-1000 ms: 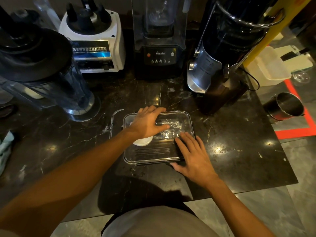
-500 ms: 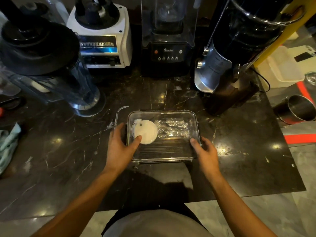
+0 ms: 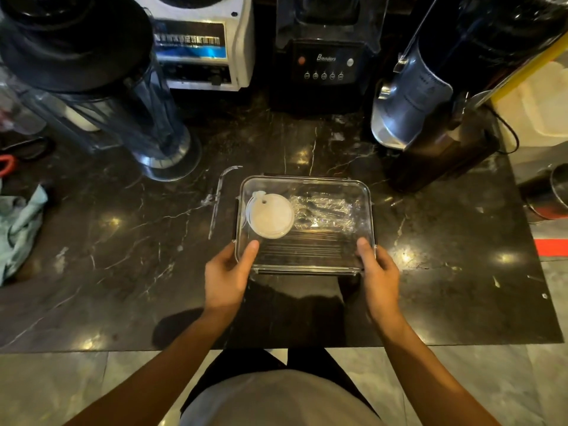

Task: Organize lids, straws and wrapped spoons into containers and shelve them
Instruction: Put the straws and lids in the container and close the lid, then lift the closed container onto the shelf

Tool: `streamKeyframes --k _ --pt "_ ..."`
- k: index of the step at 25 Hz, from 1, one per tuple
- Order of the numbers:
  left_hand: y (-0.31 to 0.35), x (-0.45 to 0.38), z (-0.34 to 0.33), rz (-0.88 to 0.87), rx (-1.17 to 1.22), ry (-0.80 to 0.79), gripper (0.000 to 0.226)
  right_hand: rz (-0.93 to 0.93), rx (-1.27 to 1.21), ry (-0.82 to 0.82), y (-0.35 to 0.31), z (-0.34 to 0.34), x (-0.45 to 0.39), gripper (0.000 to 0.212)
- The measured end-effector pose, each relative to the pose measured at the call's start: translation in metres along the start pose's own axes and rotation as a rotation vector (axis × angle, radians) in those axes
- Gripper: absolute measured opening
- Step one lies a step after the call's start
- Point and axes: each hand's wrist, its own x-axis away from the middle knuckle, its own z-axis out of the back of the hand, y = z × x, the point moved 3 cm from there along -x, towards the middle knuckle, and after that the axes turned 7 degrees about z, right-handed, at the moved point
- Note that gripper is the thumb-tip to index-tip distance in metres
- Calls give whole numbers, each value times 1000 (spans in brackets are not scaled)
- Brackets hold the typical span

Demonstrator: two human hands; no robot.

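A clear rectangular container (image 3: 365, 192) with a see-through cover sits on the dark marble counter. Inside lie a white round cup lid (image 3: 270, 215) at the left, wrapped spoons in crinkled plastic (image 3: 325, 210) at the right, and dark straws (image 3: 302, 249) along the near side. My left hand (image 3: 226, 276) grips the container's near left corner, thumb on top. My right hand (image 3: 379, 273) grips the near right corner the same way.
A blender jug (image 3: 101, 96) stands at the back left, a white machine (image 3: 199, 47) and a black blender base (image 3: 325, 66) behind, a metal-and-black appliance (image 3: 430, 103) at the back right. A pale cloth (image 3: 18, 229) lies at the left edge. A steel cup (image 3: 550, 195) sits right.
Both hands came off the top of the cover and moved to the container's near corners, where they now grip it. The camera has moved closer over the counter.
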Motion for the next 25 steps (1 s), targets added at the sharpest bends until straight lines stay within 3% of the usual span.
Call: streamKeyframes --k 5,11,19,25 --pt "-5 5 -7 20 -35 -50 37 -30 6 -21 -2 1 1 21" --pt "33 -1 -11 -60 1 -12 39 72 36 -50 -43 -7 -7 25" --pt "146 7 -22 -364 73 -15 38 392 83 -37 -153 -29 -12 19" --pt "237 28 -21 -561 86 -29 38 646 145 -56 -245 -39 -4 35"
